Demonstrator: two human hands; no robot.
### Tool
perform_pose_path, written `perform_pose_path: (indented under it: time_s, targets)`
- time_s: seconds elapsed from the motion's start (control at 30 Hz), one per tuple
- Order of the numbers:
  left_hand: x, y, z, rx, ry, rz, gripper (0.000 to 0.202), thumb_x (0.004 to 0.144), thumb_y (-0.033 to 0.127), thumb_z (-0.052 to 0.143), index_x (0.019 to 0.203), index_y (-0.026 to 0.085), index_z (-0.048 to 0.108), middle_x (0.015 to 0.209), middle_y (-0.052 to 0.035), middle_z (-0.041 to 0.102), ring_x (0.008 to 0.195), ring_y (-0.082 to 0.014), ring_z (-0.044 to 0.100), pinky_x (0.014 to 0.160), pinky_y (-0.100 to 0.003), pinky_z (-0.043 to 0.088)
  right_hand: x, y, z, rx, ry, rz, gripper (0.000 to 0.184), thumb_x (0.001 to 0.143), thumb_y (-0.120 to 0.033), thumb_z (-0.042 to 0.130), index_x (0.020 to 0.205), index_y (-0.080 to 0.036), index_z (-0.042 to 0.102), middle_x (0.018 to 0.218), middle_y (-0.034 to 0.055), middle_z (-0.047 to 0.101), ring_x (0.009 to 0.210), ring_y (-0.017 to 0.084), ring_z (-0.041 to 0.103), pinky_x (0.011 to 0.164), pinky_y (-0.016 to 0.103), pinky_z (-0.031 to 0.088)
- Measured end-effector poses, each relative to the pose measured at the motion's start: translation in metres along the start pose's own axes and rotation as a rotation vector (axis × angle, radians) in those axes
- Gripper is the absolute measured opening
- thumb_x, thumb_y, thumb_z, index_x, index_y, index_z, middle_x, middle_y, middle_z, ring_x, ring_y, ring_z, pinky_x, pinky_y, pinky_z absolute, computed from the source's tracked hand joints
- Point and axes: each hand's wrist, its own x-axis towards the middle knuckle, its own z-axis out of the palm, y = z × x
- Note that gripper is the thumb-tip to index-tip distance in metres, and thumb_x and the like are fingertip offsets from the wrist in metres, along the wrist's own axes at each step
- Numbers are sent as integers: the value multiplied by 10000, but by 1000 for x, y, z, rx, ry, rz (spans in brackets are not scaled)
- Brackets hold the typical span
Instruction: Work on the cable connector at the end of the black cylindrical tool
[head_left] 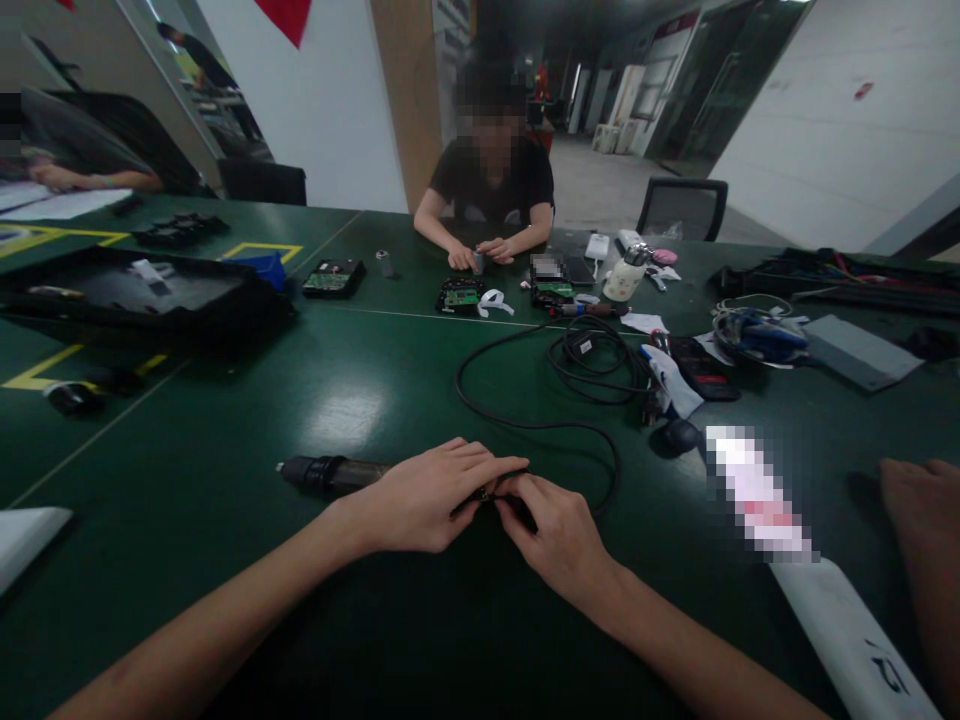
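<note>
On the green table in front of me lies a dark corded power tool (330, 473), its black tapered nose pointing left. My left hand (427, 495) is closed over its rear part, which the fingers mostly hide. Close against it, my right hand (559, 525) pinches at the tool's back end. A small brassy bit shows between the fingertips, too small to name. From behind my right hand a black power cord (619, 465) runs to a loose coil farther up the table.
Across the table a person (487, 190) handles a small grey cylinder near green circuit boards (460, 296). A black tray (150, 300) stands left, a patterned bottle (626, 275) at back right. A white object marked 12 (855, 630) and another person's hand (922, 520) are at right.
</note>
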Motion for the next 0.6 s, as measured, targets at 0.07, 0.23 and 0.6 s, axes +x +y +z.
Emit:
perform_pose_path:
  time_s: [0.07,0.23,0.6]
  targets:
    - [0,0,1,15,6,-13,665,945,163,567,1558,265,331,1246,-66,641,1140,-230,605,1037,-430,475,0,0,0,-4,-4,4,92,999,-173,582,1068,-223,615,1055,55,723,930,206,709,784,316,577]
    - [1,-1,4,53,5,-24,688,942,209,607,1563,255,315,1260,-67,633,1154,-240,593,1051,-437,458,1,0,0,-4,-16,19,81,997,-172,586,1061,-218,609,1050,58,716,927,207,706,801,322,577]
    - [1,1,5,49,6,-14,659,939,173,579,1550,242,339,1253,-70,623,1147,-234,577,1059,-431,452,0,0,1,-6,-22,22,75,997,-170,582,1053,-215,603,1040,60,707,923,206,697,793,313,566]
